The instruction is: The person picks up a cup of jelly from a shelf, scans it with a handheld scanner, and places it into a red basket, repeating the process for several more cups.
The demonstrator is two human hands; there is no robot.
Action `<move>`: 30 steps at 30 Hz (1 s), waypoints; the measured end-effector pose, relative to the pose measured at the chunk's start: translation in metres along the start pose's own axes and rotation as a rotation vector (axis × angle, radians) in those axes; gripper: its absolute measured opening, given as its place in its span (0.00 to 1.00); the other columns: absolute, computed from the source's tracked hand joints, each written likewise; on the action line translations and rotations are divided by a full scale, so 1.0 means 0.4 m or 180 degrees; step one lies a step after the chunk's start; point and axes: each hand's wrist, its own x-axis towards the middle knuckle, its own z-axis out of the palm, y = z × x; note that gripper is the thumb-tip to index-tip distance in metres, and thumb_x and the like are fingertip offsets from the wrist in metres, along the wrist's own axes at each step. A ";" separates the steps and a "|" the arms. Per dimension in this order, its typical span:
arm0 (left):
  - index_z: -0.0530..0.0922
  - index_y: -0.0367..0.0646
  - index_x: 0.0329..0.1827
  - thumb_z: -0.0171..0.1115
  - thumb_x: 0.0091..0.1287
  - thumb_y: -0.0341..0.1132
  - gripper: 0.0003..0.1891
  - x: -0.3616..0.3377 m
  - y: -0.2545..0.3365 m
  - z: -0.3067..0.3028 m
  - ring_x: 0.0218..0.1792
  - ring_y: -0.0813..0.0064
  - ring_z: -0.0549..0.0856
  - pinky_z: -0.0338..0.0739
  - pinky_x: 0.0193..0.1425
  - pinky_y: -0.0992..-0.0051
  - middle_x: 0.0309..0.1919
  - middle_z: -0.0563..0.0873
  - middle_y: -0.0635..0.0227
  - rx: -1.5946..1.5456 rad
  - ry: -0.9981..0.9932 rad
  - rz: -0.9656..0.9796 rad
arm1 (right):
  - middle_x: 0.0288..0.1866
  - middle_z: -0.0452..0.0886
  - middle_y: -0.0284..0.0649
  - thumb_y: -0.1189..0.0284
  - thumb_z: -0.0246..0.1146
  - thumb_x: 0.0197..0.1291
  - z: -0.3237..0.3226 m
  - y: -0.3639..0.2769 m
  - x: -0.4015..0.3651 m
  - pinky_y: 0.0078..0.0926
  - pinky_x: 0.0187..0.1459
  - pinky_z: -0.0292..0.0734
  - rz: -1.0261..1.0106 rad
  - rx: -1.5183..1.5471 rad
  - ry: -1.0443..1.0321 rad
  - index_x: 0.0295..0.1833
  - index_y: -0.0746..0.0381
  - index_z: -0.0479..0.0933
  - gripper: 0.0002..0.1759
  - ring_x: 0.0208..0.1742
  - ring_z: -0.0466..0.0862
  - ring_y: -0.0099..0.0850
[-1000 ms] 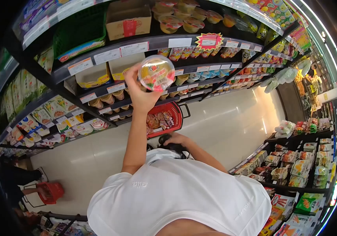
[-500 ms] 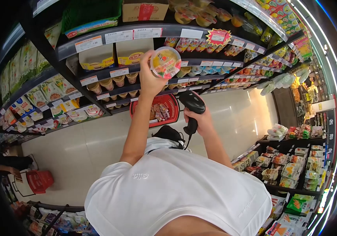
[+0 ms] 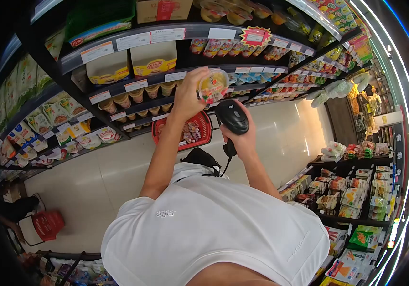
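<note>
Snack cup point(image 3: 212, 86) | left hand point(image 3: 187, 97) fingers clamp it | right hand point(image 3: 246, 139) fingers grip scanner point(image 3: 233, 117) | lid print unreadable

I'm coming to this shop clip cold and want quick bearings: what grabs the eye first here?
The left hand holds up a round clear plastic cup with a colourful lid in front of the stocked shelves, in the upper middle. Just below it, the right hand grips a black handheld barcode scanner, its head close to the cup. Under both, a red plastic shopping basket with packets stands on the pale floor.
</note>
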 end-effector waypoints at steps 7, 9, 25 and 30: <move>0.72 0.44 0.62 0.75 0.41 0.22 0.39 0.000 0.027 0.026 0.61 0.53 0.80 0.77 0.62 0.63 0.62 0.80 0.58 -0.0010 -0.0067 0.0158 | 0.40 0.83 0.38 0.86 0.70 0.49 -0.006 -0.005 -0.009 0.21 0.25 0.73 0.0009 -0.0004 0.0125 0.70 0.62 0.66 0.40 0.25 0.79 0.21; 0.72 0.44 0.62 0.74 0.42 0.21 0.38 -0.004 0.028 0.029 0.61 0.52 0.80 0.77 0.63 0.63 0.61 0.80 0.57 0.0018 -0.0138 0.0086 | 0.39 0.81 0.41 0.90 0.67 0.47 -0.007 -0.011 -0.006 0.23 0.25 0.72 0.0098 -0.0033 0.0075 0.72 0.60 0.65 0.44 0.25 0.78 0.24; 0.72 0.43 0.62 0.74 0.41 0.19 0.39 0.000 0.019 0.039 0.61 0.51 0.80 0.76 0.63 0.62 0.59 0.81 0.56 -0.0074 -0.0199 0.0043 | 0.41 0.82 0.40 0.90 0.67 0.46 -0.015 0.026 0.022 0.23 0.22 0.71 -0.0119 -0.0143 0.0155 0.71 0.62 0.66 0.42 0.23 0.77 0.23; 0.72 0.43 0.62 0.74 0.41 0.19 0.39 0.001 0.013 0.039 0.61 0.51 0.80 0.76 0.62 0.62 0.60 0.80 0.56 0.0002 -0.0219 0.0021 | 0.42 0.82 0.40 0.91 0.67 0.46 -0.014 0.034 0.030 0.23 0.22 0.71 -0.0232 -0.0236 0.0129 0.71 0.62 0.66 0.42 0.23 0.78 0.23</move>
